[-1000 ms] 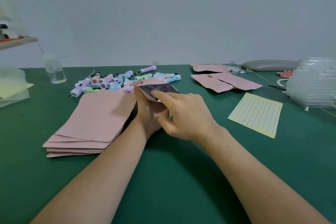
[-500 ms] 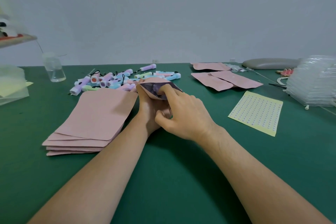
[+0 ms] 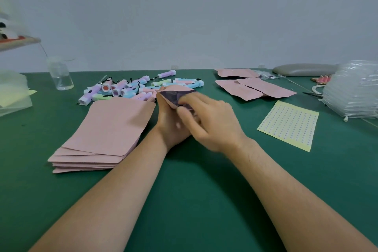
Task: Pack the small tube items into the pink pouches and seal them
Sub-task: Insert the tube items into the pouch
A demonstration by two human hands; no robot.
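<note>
The open pouch (image 3: 176,96) stands tilted at the middle of the surface, its dark lining showing at the mouth, which faces the far edge. The left hand (image 3: 171,127) grips it from below, fingers curled round its body. The right hand (image 3: 208,122) lies over it from the right, fingertips at the mouth and thumb against the near wall; it is blurred, so I cannot tell whether it grasps anything.

Just beyond the pouch, toward the far edge, lies a loose pile of pastel tubes (image 3: 133,88), some with black cords. A stack of flat pink pouches (image 3: 106,135) sits just left of the left hand. Toward the far right corner lie a few more pink pouches (image 3: 255,89), with a yellow sticker sheet (image 3: 288,125) nearer the person.

A stack of clear plastic trays (image 3: 353,92) fills the right edge, behind it a grey pad (image 3: 304,69). A clear jar (image 3: 60,75) stands near the far left corner.

The surface (image 3: 194,200) is dark green and meets a plain pale wall (image 3: 184,16).
</note>
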